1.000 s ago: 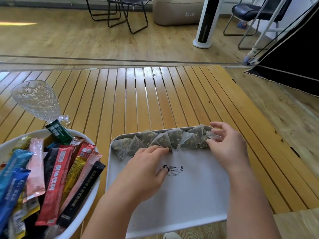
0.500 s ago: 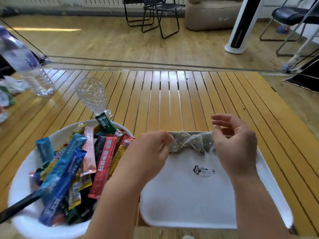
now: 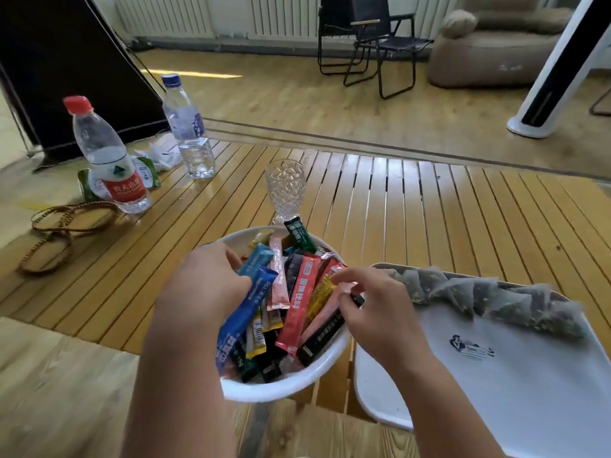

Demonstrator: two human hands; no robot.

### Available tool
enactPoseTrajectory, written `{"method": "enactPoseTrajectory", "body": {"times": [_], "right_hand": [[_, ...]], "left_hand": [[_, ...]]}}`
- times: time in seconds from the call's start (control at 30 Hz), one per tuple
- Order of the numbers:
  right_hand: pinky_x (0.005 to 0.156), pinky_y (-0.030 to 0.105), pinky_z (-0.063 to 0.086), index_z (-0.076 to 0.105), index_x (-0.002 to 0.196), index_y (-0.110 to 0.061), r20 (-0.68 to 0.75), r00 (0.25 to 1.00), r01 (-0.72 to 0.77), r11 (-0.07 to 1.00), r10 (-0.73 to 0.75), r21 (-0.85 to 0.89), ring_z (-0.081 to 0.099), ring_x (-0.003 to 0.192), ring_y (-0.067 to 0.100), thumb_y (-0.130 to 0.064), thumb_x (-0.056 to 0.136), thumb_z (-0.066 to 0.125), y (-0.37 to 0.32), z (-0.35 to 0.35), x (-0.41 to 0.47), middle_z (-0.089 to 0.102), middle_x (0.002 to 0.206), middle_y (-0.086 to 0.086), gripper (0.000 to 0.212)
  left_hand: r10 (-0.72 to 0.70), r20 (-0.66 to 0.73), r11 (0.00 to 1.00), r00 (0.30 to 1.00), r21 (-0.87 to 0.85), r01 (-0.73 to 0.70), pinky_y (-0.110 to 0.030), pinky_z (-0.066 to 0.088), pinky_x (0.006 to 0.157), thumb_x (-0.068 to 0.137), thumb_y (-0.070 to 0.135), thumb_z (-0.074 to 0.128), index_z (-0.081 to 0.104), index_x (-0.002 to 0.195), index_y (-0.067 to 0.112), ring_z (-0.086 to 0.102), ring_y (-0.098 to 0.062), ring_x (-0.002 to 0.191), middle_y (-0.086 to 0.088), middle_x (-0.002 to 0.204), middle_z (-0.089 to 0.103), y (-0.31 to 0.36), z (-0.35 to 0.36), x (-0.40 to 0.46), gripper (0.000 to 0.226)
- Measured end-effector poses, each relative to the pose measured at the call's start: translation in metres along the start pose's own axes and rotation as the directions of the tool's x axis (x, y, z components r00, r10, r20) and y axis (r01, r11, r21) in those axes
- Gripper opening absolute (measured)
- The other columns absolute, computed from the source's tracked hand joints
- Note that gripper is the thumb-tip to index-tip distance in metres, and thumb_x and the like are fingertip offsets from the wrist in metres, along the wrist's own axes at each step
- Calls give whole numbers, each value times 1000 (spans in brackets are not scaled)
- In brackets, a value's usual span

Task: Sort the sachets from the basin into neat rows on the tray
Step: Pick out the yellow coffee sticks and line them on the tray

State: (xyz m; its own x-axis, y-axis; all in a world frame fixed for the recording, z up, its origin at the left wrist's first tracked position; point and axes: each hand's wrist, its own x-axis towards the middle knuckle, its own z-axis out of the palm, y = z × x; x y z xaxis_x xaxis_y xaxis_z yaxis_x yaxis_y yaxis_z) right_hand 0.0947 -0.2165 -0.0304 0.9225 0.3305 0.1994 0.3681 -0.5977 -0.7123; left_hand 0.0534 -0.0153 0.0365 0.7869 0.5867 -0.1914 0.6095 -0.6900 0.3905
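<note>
Both hands are in the basin (image 3: pixel 284 386): the right hand (image 3: pixel 373 305) pinches a pink sachet (image 3: pixel 325 314), the left hand (image 3: pixel 206 285) curls among blue ones. Best lift one stick cleanly, then lay it below the tea-bag row (image 3: pixel 479 295) on the tray (image 3: pixel 515 398).

We read 农夫山泉 on the red label of the red-capped water bottle (image 3: pixel 105 160), and "150" on a dark green sachet (image 3: pixel 244 360); the tray's logo (image 3: pixel 471 348) stays illegible to us.
</note>
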Motion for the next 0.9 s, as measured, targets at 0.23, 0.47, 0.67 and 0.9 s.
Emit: {"method": "enactPoseTrajectory", "body": {"times": [0.23, 0.47, 0.67, 0.9], "right_hand": [[74, 11, 48, 69, 105, -27, 28, 999, 34, 999, -34, 11, 57, 86, -3, -10, 87, 64, -11, 11, 2, 61, 97, -17, 26], [73, 2, 40, 69, 109, -26, 58, 996, 73, 997, -72, -9, 56, 89, -3, -10, 88, 64, -14, 19, 0, 65, 102, -16, 26], [70, 2, 42, 70, 107, -27, 51, 996, 76, 997, -76, 7, 59, 85, -3, -10, 87, 66, -13, 21, -2, 65, 101, -17, 26], [78, 23, 55, 69, 106, -27, 39, 996, 79, 996, -81, 44, 66, 85, 2, -11, 88, 65, -17, 23, -3, 64, 97, -20, 25]], "left_hand": [[-84, 227, 994, 970, 85, 66, -25, 45, 62, 76, 27, 79, 50, 112, 18, 56, -13, 83, 3, 94, 56, -18, 10, 8, 47], [-38, 91, 994, 995, -97, 47, -31, 52, 72, 83, 32, 72, 56, 110, 20, 61, -16, 89, 2, 98, 60, -25, 27, 25, 34], [-152, -220, 979, 964, -166, 116, -28, 36, 57, 95, 37, 55, 58, 100, 17, 51, -18, 79, 2, 86, 55, -31, 29, 35, 21], [-186, -189, 971, 964, -188, 150, -25, 41, 53, 91, 35, 61, 66, 97, 16, 56, -16, 75, 3, 79, 56, -35, 44, 42, 20]]}}
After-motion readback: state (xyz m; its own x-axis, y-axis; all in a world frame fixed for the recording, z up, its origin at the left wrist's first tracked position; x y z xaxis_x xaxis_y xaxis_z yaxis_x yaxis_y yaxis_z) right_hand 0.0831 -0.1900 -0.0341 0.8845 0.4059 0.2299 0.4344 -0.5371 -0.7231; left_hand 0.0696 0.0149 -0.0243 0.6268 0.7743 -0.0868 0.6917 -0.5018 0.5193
